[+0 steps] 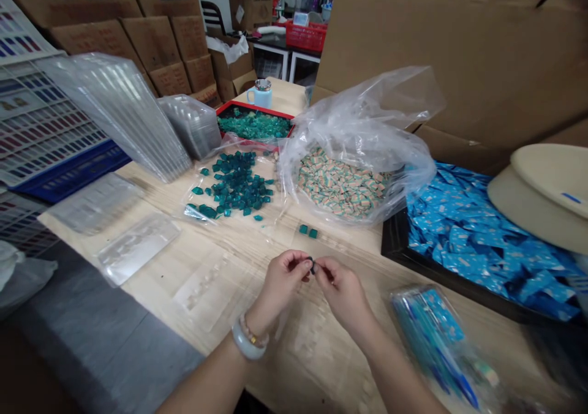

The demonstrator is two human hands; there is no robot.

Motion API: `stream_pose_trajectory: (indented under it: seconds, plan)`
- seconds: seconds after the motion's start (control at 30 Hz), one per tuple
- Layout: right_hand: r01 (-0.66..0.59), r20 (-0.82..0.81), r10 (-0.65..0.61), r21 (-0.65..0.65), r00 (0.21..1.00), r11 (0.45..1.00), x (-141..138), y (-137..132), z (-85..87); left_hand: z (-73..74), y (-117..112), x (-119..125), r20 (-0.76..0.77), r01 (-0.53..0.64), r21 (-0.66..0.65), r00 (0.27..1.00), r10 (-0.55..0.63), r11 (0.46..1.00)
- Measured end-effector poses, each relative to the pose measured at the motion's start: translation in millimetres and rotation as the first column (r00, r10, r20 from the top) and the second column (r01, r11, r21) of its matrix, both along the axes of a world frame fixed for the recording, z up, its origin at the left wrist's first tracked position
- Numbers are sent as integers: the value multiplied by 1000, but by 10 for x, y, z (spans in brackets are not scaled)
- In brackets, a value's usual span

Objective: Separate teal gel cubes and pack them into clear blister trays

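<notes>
Left fingers (pixel 301 268): pinching a dark piece (pixel 313 266), probably green
Right fingers (pixel 324 267): grasping its right side
Green squares (pixel 313 233): on the counter (pixel 367 261), just beyond the fingers
Teal pile (pixel 241 183): farther beyond, leftward

Head camera: a single view from the wearer's head, facing forward and down.
Table (pixel 370 264): seen slantwise from above, close, running away from the lens.
Left grip (pixel 283 279), right grip (pixel 344 288): near the lens, just below mid-frame.
Boxes (pixel 151 43): farther off, upper left.

Pieces (pixel 243 181) on table (pixel 376 279), left of bag (pixel 342 132); tray (pixel 279 114) behind pieces.
</notes>
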State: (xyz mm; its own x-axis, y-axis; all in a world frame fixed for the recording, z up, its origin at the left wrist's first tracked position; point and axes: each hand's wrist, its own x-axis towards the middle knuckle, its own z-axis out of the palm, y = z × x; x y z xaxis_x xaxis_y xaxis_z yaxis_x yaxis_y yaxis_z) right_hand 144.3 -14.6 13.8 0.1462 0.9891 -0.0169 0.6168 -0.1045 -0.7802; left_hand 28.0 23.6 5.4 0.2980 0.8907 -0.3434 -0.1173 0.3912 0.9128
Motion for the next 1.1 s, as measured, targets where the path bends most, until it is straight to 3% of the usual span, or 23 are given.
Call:
stream_pose_trajectory:
  seconds: [0.1, 0.3, 0.47, 0.6, 0.73, 0.93, 1.03, 1.1]
  plan:
    - [22, 32, -23, 47, 999, 999, -7, -18, 8, -5, 4, -9, -13, -28, 3, 1000, 28, 1000]
    - [-33, -227, 20, -52, 974, 998, 30, 0, 50, -75, -7, -42, 74, 15, -12, 997, -14, 1000]
    - [-78, -537, -23, -164, 843, 983, 73, 44, 92, -50, -33, -85, 219, 65, -132, 975, -35, 989]
    - [-111, -636, -40, -195, 771, 974, 87, 64, 127, 10, -25, -114, 242, 87, -153, 969, -48, 984]
    - [-120, -585, -21, -202, 811, 972, 113, 66, 123, 21, 2, -131, 176, 148, -78, 975, -133, 986]
    - [-176, -366, 97, -190, 926, 966, 110, 59, 123, -20, 18, -110, 30, 230, 48, 972, -231, 972]
    - [-69, -298, 23, -146, 954, 987, 63, 57, 73, -16, -17, -85, -95, 124, 196, 990, -107, 973]
    - [21, -313, -60, -128, 948, 992, 33, 50, 25, 4, -58, -78, -214, 58, 365, 976, 24, 929]
